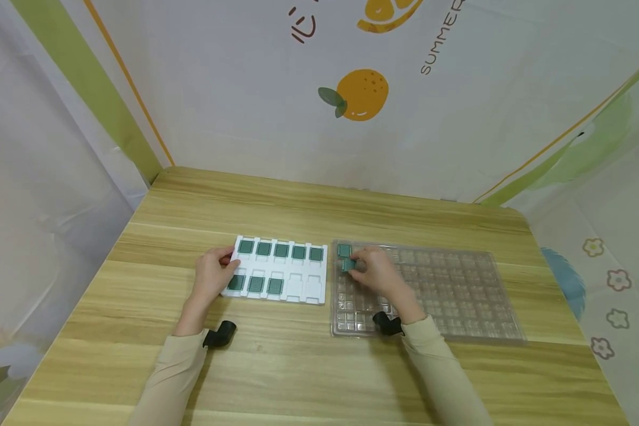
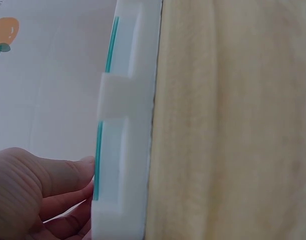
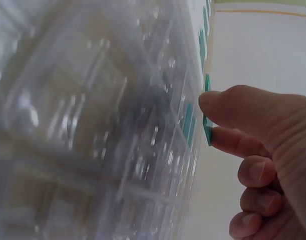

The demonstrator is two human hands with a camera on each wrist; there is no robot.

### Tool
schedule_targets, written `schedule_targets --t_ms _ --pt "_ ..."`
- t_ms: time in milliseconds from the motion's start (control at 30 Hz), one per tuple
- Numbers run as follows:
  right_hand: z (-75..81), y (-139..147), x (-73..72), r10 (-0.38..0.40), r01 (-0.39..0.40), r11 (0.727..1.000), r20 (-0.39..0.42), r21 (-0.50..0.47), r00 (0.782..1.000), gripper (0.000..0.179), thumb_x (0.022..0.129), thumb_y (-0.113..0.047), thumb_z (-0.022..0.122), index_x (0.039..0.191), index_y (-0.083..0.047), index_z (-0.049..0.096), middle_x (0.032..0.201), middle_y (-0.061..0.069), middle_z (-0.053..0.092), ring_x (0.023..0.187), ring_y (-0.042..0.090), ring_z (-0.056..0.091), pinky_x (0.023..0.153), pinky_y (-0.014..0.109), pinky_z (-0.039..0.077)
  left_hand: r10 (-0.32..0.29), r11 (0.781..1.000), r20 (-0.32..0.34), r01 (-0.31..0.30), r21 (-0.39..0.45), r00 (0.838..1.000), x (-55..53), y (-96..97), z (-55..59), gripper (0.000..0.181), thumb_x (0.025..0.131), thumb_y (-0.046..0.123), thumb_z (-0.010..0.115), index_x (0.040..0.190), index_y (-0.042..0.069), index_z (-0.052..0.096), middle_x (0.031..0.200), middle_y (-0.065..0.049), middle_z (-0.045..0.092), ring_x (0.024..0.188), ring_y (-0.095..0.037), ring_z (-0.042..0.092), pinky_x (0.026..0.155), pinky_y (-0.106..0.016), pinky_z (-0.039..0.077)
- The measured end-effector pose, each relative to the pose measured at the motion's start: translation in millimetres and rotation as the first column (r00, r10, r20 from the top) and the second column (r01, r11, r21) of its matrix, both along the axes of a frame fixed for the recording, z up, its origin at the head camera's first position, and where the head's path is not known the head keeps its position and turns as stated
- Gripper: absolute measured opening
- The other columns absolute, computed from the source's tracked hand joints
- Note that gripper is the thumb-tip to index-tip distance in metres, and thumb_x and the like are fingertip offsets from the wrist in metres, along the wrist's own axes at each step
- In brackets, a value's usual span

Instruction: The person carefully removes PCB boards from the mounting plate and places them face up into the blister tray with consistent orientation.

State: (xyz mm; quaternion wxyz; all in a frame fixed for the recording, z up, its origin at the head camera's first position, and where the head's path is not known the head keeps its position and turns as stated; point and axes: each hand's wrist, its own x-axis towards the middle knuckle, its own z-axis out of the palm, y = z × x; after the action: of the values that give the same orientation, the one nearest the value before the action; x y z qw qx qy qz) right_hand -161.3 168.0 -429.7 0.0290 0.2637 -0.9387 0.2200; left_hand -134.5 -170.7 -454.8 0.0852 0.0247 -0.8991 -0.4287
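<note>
My left hand [image 1: 212, 275] holds the left edge of a white tray [image 1: 259, 264], thumb on the rim. Small green circuit boards fill its back row [image 1: 281, 251]; three more [image 1: 255, 284] sit at the left of the front row, beside two bare pockets. Between thumb and index finger, my right hand [image 1: 379, 274] pinches another green circuit board [image 1: 347, 265] over the left side of a clear plastic tray [image 1: 447, 290]. In the right wrist view that board [image 3: 208, 132] appears edge-on, tilted above the pockets. One board [image 1: 344, 250] lies in the clear tray's back left pocket.
Both trays lie side by side on a wooden table [image 1: 277, 367], a narrow gap between them. A black wrist camera mount [image 1: 220, 334] sits on the left cuff, another [image 1: 387, 323] on the right. A printed curtain [image 1: 245, 106] hangs behind the table.
</note>
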Motion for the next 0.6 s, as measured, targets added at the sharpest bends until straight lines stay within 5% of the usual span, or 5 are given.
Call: schedule_targets --t_ms 400,600 --pt "-0.2 14 -13.3 -0.062 0.06 0.998 0.1 0.02 0.993 0.025 0.077 -0.007 0.075 0.098 0.005 0.069 0.08 0.009 0.058 0.069 0.019 0.05 0.059 0.029 0.046 -0.006 1.0 0.001 0.006 -0.011 1.0 0.3 -0.1 1.3 0.032 0.083 -0.006 0.064 0.111 -0.018 0.058 0.093 -0.031 0.06 0.083 -0.036 0.057 0.072 -0.041 0.049" --pt "-0.2 20 -22.9 -0.068 0.064 0.996 0.077 0.055 0.995 0.026 0.079 -0.008 0.074 0.1 0.006 0.068 0.078 0.011 0.056 0.063 0.017 0.042 0.054 0.028 0.036 -0.005 1.0 0.008 0.005 -0.003 1.0 0.3 -0.4 1.3 0.032 0.083 -0.006 0.063 0.112 -0.018 0.058 0.094 -0.031 0.06 0.083 -0.036 0.057 0.072 -0.04 0.049"
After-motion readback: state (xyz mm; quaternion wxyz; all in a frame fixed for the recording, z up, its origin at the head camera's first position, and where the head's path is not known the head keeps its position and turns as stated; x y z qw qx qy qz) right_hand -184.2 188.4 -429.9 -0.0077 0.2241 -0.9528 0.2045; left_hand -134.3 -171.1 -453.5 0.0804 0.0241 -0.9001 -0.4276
